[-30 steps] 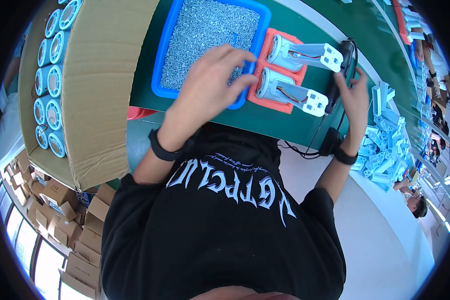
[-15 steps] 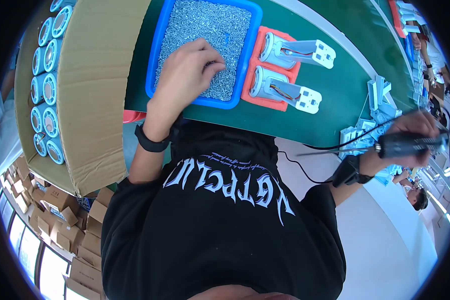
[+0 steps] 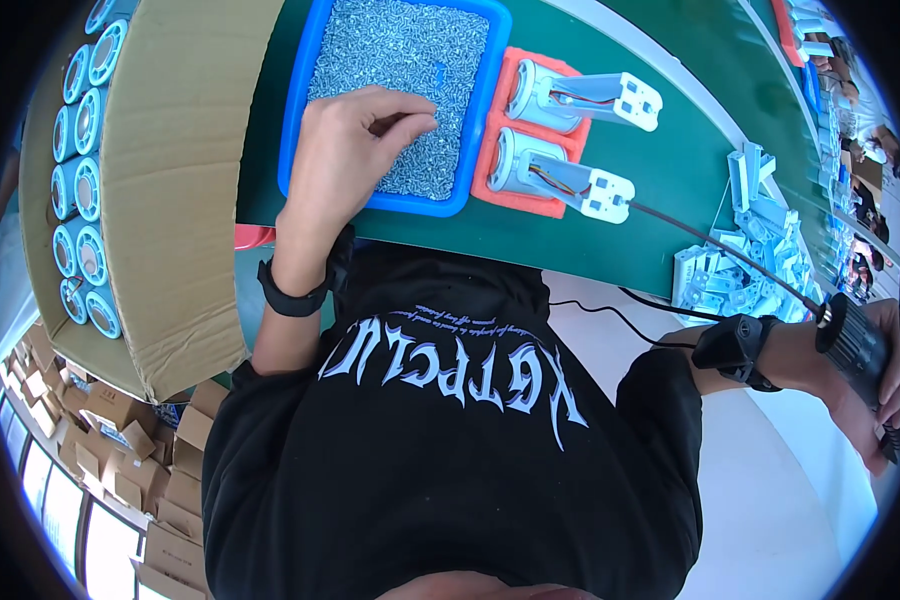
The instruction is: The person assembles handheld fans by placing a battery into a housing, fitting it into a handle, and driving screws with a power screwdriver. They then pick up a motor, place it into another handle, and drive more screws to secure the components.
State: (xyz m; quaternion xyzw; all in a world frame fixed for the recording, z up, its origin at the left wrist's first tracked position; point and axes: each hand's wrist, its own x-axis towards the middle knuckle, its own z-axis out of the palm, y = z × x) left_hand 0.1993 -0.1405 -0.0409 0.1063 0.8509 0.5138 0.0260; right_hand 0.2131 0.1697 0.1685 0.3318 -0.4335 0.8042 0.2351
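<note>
My left hand (image 3: pixel 345 140) hovers over a blue tray (image 3: pixel 297 130) of small silver screws (image 3: pixel 400 40). Its thumb and forefinger are pinched together; what they hold, if anything, is too small to make out. At the far right, my right hand (image 3: pixel 860 430) grips a black electric screwdriver (image 3: pixel 852 345) with a long thin bit. The bit's tip reaches the end of the bracket on the nearer white cylindrical housing (image 3: pixel 608 196); contact cannot be told. A second white housing (image 3: pixel 638 101) lies beyond it. Both sit in a red foam holder (image 3: pixel 520 200), with coloured wires inside their brackets.
A cardboard box (image 3: pixel 185 200) at the left holds several white cylinders (image 3: pixel 88 185). White plastic parts (image 3: pixel 745 265) are heaped at the right of the green table (image 3: pixel 670 165). A black cable (image 3: pixel 660 305) runs near my right wrist. Other people are at the far right.
The screwdriver has swung round and its bit now points at the nearer housing's bracket. My right hand has moved down and outward. My left hand has shifted slightly left, still pinched.
</note>
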